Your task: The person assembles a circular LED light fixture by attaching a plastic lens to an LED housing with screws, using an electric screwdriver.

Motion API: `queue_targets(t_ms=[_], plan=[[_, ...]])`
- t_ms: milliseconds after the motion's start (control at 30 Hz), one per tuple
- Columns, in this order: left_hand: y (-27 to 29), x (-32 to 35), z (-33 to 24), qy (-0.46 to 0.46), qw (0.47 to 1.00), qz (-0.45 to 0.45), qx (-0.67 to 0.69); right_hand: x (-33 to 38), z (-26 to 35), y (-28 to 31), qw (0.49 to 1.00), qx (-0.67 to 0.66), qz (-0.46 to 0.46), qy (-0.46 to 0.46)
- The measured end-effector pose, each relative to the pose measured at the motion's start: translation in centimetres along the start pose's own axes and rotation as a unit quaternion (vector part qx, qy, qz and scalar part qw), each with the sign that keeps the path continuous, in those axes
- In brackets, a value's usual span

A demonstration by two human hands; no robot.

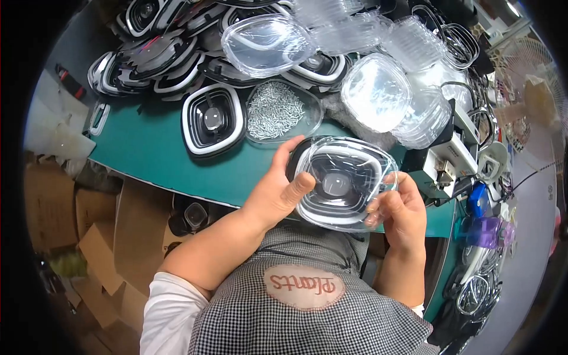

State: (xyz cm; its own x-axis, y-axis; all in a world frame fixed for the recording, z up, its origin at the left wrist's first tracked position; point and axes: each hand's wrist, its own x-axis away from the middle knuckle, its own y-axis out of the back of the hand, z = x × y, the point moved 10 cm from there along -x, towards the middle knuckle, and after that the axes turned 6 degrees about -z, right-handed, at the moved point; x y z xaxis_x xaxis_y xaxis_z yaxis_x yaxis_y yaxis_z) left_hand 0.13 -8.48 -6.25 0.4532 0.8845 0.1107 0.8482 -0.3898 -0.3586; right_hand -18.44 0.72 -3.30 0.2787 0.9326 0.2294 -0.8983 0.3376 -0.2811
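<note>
As the left hand (279,192) grips a rounded-square black-and-white unit (335,184) by its left side, thumb on top and fingers at the far edge, the right hand (403,208) pinches the right edge of a clear plastic cover (388,170), seen from the head camera. The cover lies over the unit, reaching past it to the right (whether its rim is seated cannot be told), and the pair is held just above the near edge of a green tabletop (148,148), in front of a person in a checked apron (242,319). Beyond the hands, a second black-and-white unit (234,127) lies beside a clear tray (316,115) of small silvery parts (275,111). More clear covers (377,92) are piled at far right, while cardboard boxes (142,225) stand below the table's left side.
</note>
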Motion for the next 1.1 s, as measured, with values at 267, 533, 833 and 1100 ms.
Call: queue_targets(t_ms=[267,533,833,1100], plan=[[-0.6,0.0,-0.2,0.019,0.999,0.020,-0.018,-0.2,-0.6,-0.5,0.999,0.038,-0.010,-0.019],[-0.9,0.2,-0.5,0.007,0.999,0.033,-0.019,0.7,0.5,-0.9,0.986,0.163,0.000,0.027],[-0.5,0.5,0.1,-0.039,0.998,0.027,-0.040,2.4,4.9,-2.2,0.766,0.599,-0.131,0.193],[-0.8,1.6,1.0,-0.068,0.997,0.033,-0.020,-0.2,0.7,0.7,0.955,0.242,-0.066,0.160]])
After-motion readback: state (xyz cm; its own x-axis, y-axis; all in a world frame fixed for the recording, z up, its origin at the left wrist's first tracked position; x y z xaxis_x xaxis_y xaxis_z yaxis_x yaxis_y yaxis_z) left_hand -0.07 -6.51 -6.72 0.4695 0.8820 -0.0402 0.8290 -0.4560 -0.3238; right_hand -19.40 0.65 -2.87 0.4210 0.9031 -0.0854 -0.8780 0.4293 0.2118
